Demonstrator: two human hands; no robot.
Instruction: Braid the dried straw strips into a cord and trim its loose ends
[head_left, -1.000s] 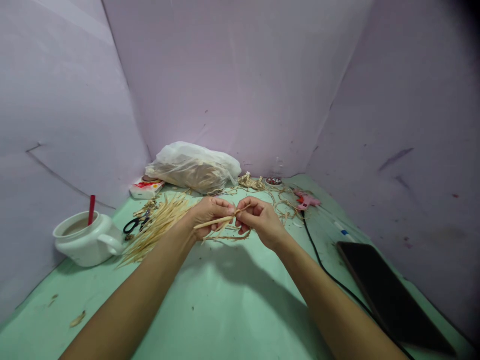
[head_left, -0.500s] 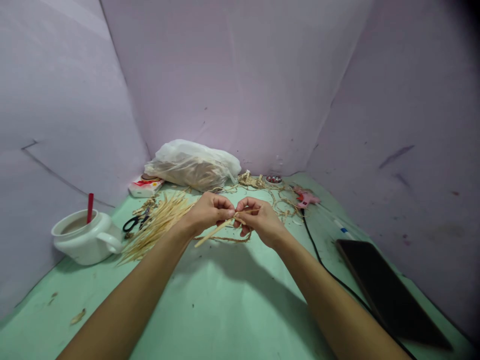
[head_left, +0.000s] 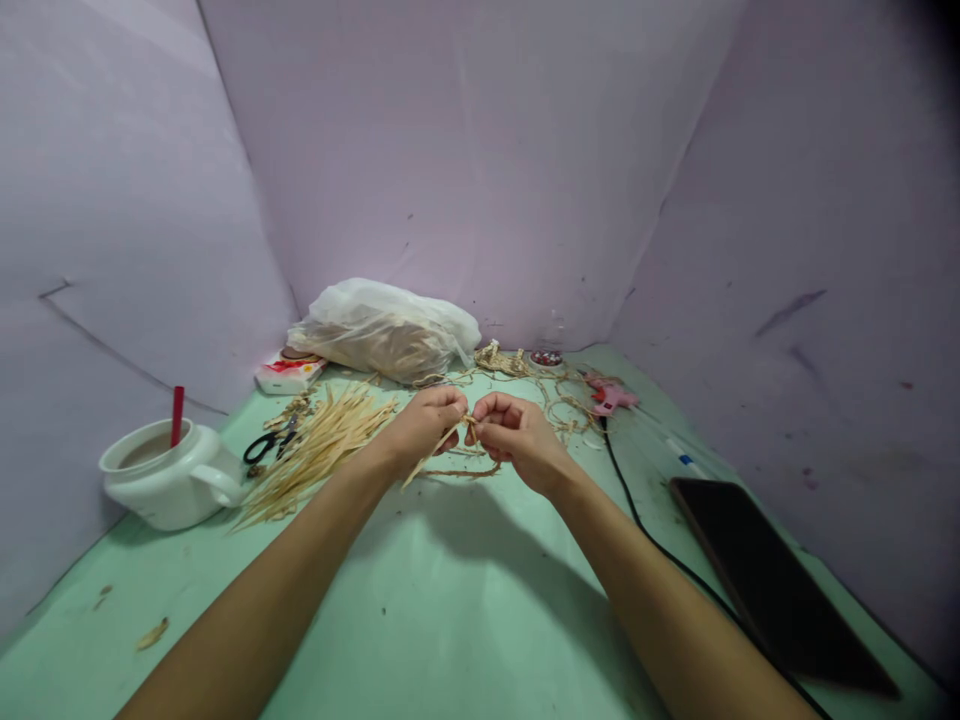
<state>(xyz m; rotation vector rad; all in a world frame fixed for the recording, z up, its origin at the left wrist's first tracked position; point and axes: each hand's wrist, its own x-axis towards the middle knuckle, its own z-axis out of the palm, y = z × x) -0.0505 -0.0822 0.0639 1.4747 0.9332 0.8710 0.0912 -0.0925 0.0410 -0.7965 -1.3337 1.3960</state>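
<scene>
Both hands meet above the middle of the green table, fingertips almost touching. My left hand [head_left: 429, 424] is closed in a pinch on a pale straw strip [head_left: 429, 462], whose loose end slants down to the left. My right hand [head_left: 517, 434] pinches the strands at the same spot, where the straw bends over. A brown braided cord [head_left: 461, 472] hangs in a loop just below the fingers. Beyond my left wrist lies a spread bundle of dry straw strips [head_left: 322, 445]. The fingertips partly hide how straw and cord cross.
At left stand a white pot [head_left: 169, 490] with a red stick [head_left: 178, 415] and black-handled scissors [head_left: 262, 447]. A filled plastic bag [head_left: 382, 330] lies at the back. On the right are a pink glue gun [head_left: 613, 397], its black cable [head_left: 637, 510] and a dark tablet [head_left: 780, 580].
The straw's end by my right fingers has been bent over and down. My left hand has turned slightly, and the loose strip below it points more steeply downward.
</scene>
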